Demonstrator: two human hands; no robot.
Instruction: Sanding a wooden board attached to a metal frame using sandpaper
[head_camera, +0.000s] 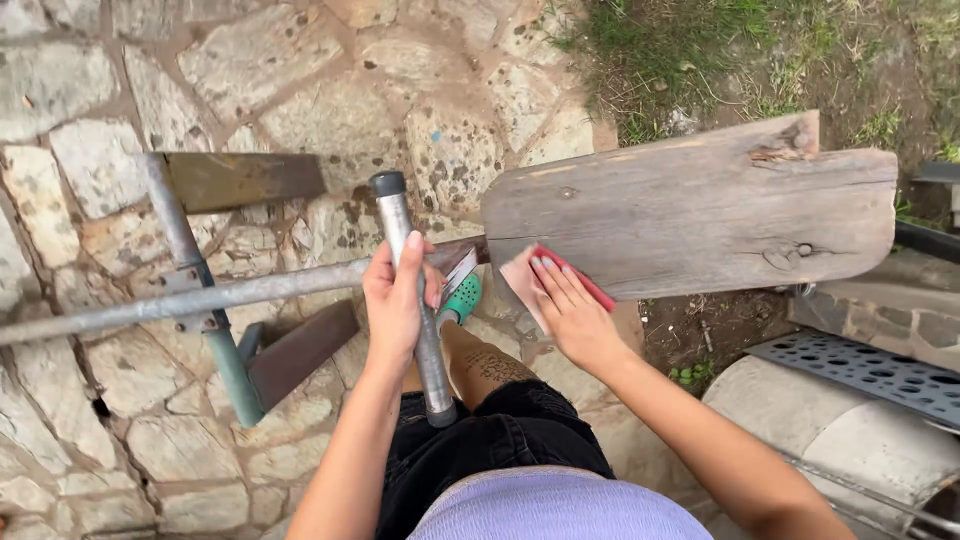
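**Sandpaper on a weathered plank, pipe in the other hand**

The person is looking down at a grey, weathered plank (700, 215) that is lying across a metal frame (190, 300) above stone paving (330, 70). The right hand (572, 315) is lying flat with its fingers stretched out — not curled around anything — pressing a piece of sandpaper (520, 275) against the plank's lower left corner. The sheet is showing a red edge beside the fingers and a paler face toward the corner, and part of it is hanging past the plank's edge.

The left hand (393, 305) is closing fully around a grey metal pipe (412, 300) with a dark cap at its top end. The pipe is standing nearly upright, just left of the plank's end, and it is crossing in front of a long horizontal bar of the frame. Its lower end is reaching down to the black shorts (500, 440).

Below the hands a green shoe (462, 298) is resting on the paving — between pipe and plank. Grass (760, 50) is growing beyond the plank, and a perforated metal grate (870, 370) is lying at the right.
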